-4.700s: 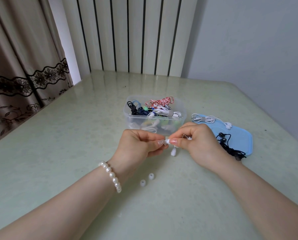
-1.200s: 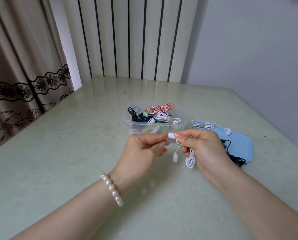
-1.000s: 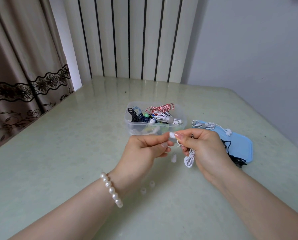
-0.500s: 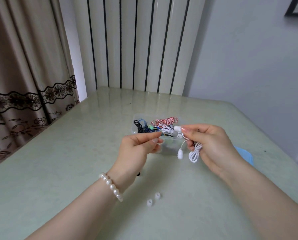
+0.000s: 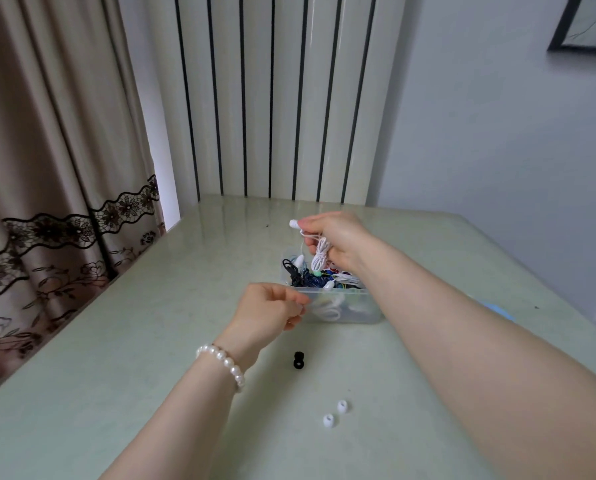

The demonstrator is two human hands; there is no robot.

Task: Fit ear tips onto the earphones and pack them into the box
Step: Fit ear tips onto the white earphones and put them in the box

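My right hand (image 5: 334,239) is raised over the clear plastic box (image 5: 365,315) and grips a white earphone set (image 5: 319,258) with its cable coiled. One earbud (image 5: 293,223) sticks out between thumb and forefinger. The other earbud (image 5: 299,260) dangles over the box. The box holds several tangled earphones in black, blue, white and red. My left hand (image 5: 272,306) is at the box's front left corner with its fingers curled. Whether it holds the box wall is unclear. Two white ear tips (image 5: 334,413) and a pair of black ear tips (image 5: 299,360) lie on the table.
The pale green table (image 5: 151,341) runs to a striped wall panel at the back and a curtain on the left. A blue lid (image 5: 497,312) shows just behind my right forearm, mostly hidden.
My right hand has carried the white earphones forward and up over the box. My left hand has let go of them and dropped to the box's front corner. The camera has tilted up.
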